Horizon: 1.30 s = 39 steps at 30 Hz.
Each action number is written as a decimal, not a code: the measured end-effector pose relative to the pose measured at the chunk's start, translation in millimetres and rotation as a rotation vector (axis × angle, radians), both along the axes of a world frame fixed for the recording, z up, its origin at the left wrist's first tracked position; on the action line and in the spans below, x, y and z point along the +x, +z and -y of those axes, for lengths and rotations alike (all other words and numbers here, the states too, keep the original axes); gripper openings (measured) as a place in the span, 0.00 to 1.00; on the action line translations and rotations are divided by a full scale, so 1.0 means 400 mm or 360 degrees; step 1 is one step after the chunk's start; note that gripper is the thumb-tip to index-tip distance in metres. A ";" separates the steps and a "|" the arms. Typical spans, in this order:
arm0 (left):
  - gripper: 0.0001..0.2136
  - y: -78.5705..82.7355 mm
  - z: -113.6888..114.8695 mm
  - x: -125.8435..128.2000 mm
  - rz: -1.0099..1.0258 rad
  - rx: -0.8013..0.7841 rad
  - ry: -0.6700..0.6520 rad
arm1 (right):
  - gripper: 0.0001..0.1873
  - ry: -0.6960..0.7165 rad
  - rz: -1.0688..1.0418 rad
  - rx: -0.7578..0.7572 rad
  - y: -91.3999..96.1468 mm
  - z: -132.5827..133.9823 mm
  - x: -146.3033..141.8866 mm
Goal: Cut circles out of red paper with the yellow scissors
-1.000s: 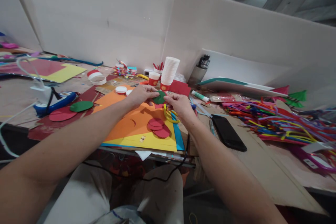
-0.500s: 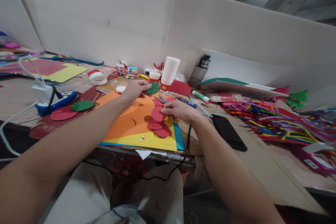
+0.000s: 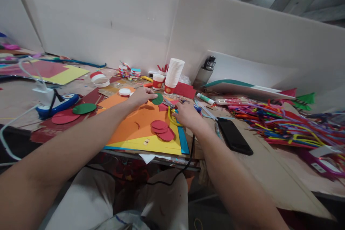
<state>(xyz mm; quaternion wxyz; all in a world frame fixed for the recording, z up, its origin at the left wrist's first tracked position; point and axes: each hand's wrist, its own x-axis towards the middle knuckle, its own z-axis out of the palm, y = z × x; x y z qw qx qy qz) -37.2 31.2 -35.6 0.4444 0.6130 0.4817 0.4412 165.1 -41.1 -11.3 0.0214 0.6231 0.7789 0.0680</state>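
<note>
At the left of the tabletop (image 3: pixel 16 97) there's a blue gadget (image 3: pixel 59 106) with a white plug (image 3: pixel 43 95), and right by it a big red disc (image 3: pixel 64 116) partly under a big green disc (image 3: pixel 84 108). Next comes the left hand (image 3: pixel 142 97), pinching a small green disc (image 3: pixel 158 98) by its edge, up over the orange paper (image 3: pixel 126 124). Small red discs (image 3: pixel 162 130) lie overlapping nearer the person. Just right of the green piece are the scissors' blades (image 3: pixel 168 103), pointing toward it. The right hand (image 3: pixel 185 113) is at the scissors, fingers curled; I can't tell whether it's gripping them. Farther right are a black phone (image 3: pixel 234 136) and a heap of bright craft stems (image 3: pixel 285 124).
</note>
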 end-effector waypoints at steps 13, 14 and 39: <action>0.09 -0.044 -0.027 0.039 -0.0594 0.0328 -0.0254 | 0.16 -0.0212 -0.0433 0.0139 -0.009 -0.031 0.011; 0.09 -0.043 -0.030 0.042 -0.0633 0.0358 -0.0298 | 0.16 -0.0248 -0.0515 0.0185 -0.005 -0.038 0.017; 0.16 -0.040 -0.069 0.052 -0.0014 -0.0045 -0.0284 | 0.15 0.0283 -0.2286 0.0311 -0.025 -0.064 0.037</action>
